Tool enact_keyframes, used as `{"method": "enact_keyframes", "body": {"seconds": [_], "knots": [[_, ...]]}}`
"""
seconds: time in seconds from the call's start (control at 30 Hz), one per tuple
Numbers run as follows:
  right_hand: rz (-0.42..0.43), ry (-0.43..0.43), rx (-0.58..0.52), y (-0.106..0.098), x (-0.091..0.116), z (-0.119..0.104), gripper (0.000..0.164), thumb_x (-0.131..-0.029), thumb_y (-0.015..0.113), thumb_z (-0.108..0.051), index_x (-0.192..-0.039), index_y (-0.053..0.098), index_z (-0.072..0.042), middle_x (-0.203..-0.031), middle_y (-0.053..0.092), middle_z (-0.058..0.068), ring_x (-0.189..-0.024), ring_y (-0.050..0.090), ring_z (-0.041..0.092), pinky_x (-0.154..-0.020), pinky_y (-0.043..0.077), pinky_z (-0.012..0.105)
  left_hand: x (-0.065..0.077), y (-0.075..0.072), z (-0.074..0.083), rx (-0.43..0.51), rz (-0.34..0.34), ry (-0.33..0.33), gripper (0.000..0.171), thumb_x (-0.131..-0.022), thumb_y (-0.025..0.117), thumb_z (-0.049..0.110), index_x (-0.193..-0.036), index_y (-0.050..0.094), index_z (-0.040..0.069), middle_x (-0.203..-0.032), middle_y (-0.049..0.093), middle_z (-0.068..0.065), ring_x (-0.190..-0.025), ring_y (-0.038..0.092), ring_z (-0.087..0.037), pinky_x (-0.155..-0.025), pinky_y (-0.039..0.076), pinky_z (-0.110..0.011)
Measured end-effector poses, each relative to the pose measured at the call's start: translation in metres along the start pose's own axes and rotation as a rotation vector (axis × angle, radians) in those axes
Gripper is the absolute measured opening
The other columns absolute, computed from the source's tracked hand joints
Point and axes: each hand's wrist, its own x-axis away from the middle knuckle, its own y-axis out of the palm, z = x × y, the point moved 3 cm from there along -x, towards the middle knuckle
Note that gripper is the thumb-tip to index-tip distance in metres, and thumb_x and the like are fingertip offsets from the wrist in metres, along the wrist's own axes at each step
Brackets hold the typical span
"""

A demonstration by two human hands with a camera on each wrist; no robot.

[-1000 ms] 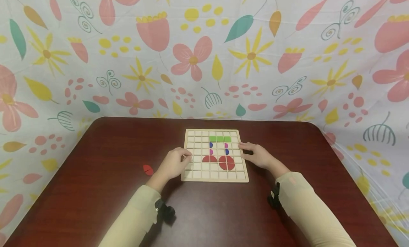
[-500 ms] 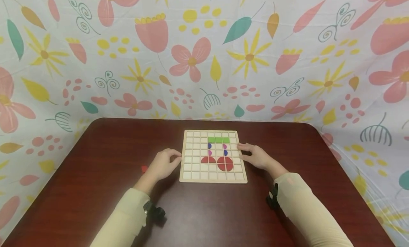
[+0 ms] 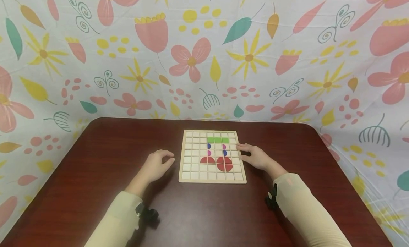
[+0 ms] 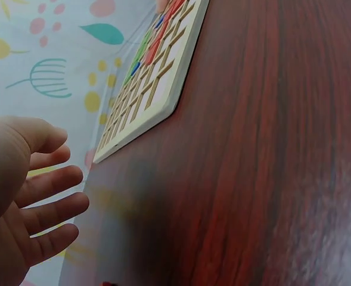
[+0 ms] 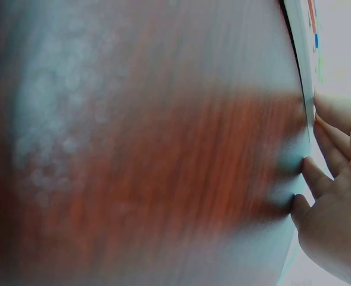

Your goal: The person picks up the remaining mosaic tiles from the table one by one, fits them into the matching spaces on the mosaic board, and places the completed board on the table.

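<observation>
A square wooden grid board (image 3: 191,168) lies flat on the table. Green squares (image 3: 218,140) fill part of an upper row. Blue and pink half-rounds (image 3: 209,146) sit below them, then red quarter pieces (image 3: 224,164) that form a full disc and a half disc. My left hand (image 3: 156,165) hovers just left of the board, holding nothing; in the left wrist view its fingers (image 4: 53,211) are loosely bent and apart. My right hand (image 3: 258,157) rests its fingertips against the board's right edge. A sliver of red (image 4: 108,283) shows at the left wrist view's bottom edge.
The dark reddish-brown table (image 3: 204,215) extends on every side of the board. Behind it hangs a white cloth (image 3: 204,98) printed with flowers and leaves. Each sleeve carries a black wrist camera (image 3: 148,215).
My left hand has moved left, off the board's left edge. The loose red piece beside it is now hidden by the hand and arm in the head view. The right hand stays put.
</observation>
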Motion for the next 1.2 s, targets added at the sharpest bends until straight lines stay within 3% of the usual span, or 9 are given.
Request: {"method": "enact_keyframes", "body": {"seconds": [0.33, 0.7, 0.77, 0.87, 0.93, 1.0, 1.2], "knots": [[0.004, -0.008, 0.011, -0.001, 0.0, -0.001, 0.052, -0.093, 0.06, -0.02, -0.14, 0.044, -0.005, -0.148, 0.038, 0.018, -0.141, 0.019, 0.043, -0.111, 0.023, 0.058, 0.004, -0.011, -0.007, -0.021, 0.028, -0.024, 0.026, -0.09, 0.06, 0.022, -0.108, 0.067, 0.005, -0.114, 0.065, -0.016, -0.112, 0.058, -0.034, -0.096, 0.045, -0.048], [0.001, 0.016, 0.002, 0.0, 0.002, -0.003, 0.052, -0.093, 0.06, -0.021, -0.14, 0.044, -0.006, -0.149, 0.038, 0.016, -0.142, 0.018, 0.041, -0.111, 0.023, 0.058, 0.006, -0.022, -0.018, -0.027, 0.05, -0.002, 0.023, -0.093, 0.055, 0.015, -0.11, 0.066, 0.003, -0.113, 0.065, -0.018, -0.111, 0.058, -0.036, -0.096, 0.044, -0.05], [-0.007, 0.022, -0.003, 0.001, 0.003, -0.003, 0.053, -0.093, 0.06, -0.021, -0.141, 0.044, -0.006, -0.149, 0.038, 0.015, -0.142, 0.017, 0.041, -0.111, 0.023, 0.058, 0.008, -0.024, -0.022, -0.019, 0.035, -0.022, 0.024, -0.094, 0.052, 0.014, -0.112, 0.065, 0.003, -0.115, 0.064, -0.019, -0.095, 0.065, -0.034, -0.094, 0.045, -0.049], [-0.01, 0.01, -0.005, 0.002, 0.003, -0.003, 0.052, -0.093, 0.06, -0.02, -0.141, 0.043, -0.006, -0.149, 0.038, 0.016, -0.142, 0.017, 0.042, -0.111, 0.023, 0.058, 0.01, -0.027, -0.025, -0.019, 0.036, -0.034, 0.025, -0.095, 0.05, 0.013, -0.113, 0.064, 0.003, -0.118, 0.063, -0.02, -0.092, 0.066, -0.033, -0.094, 0.045, -0.049], [-0.009, 0.007, -0.005, 0.002, 0.003, -0.002, 0.053, -0.093, 0.06, -0.019, -0.141, 0.043, -0.006, -0.149, 0.037, 0.016, -0.142, 0.017, 0.042, -0.111, 0.023, 0.058, 0.01, -0.029, -0.027, -0.013, 0.04, -0.037, 0.025, -0.095, 0.05, 0.012, -0.114, 0.064, 0.003, -0.118, 0.062, -0.021, -0.094, 0.065, -0.034, -0.094, 0.045, -0.049], [-0.006, 0.006, 0.002, 0.0, 0.002, -0.001, 0.053, -0.093, 0.06, -0.02, -0.141, 0.043, -0.006, -0.149, 0.037, 0.016, -0.142, 0.018, 0.042, -0.111, 0.023, 0.058, 0.01, -0.031, -0.028, -0.024, 0.057, -0.025, 0.024, -0.095, 0.051, 0.011, -0.113, 0.065, 0.002, -0.117, 0.063, -0.021, -0.111, 0.058, -0.036, -0.096, 0.044, -0.051], [0.002, 0.002, 0.01, 0.0, 0.0, -0.001, 0.053, -0.092, 0.06, -0.02, -0.14, 0.044, -0.006, -0.148, 0.038, 0.016, -0.142, 0.019, 0.042, -0.111, 0.023, 0.057, 0.011, -0.037, -0.036, -0.033, 0.07, -0.042, 0.025, -0.095, 0.051, 0.011, -0.114, 0.064, 0.001, -0.118, 0.063, -0.022, -0.116, 0.055, -0.039, -0.097, 0.043, -0.052]]}}
